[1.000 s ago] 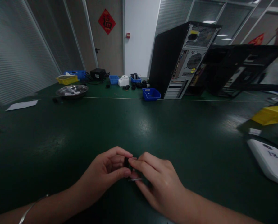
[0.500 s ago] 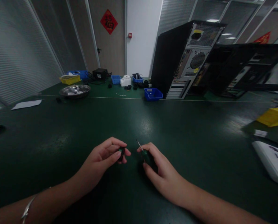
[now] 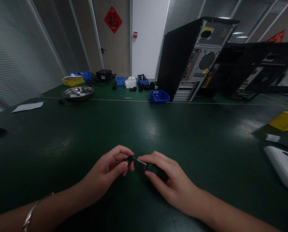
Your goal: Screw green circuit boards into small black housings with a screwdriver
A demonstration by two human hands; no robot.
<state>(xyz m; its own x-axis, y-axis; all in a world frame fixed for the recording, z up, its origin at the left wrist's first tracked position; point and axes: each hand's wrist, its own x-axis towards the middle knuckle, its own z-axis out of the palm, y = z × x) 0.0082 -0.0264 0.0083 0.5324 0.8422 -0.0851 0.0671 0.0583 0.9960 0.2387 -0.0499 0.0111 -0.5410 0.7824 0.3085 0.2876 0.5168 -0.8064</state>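
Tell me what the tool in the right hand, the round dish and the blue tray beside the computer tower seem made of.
Tool in the right hand: thin shaft likely bare metal, from its pale gleam; dark handle perhaps plastic, too shadowed to settle.
Round dish: polished metal, perhaps stainless steel, judging by its silvery reflections.
Blue tray: probably smooth moulded plastic, given its even, solid colour.

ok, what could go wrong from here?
The slim metal-shafted, dark-handled screwdriver might slip past the small dark part and jab the left hand, whose fingertips sit close by. That part seems pinched only between fingertips, so it could twist loose and drop onto the glossy green tabletop.
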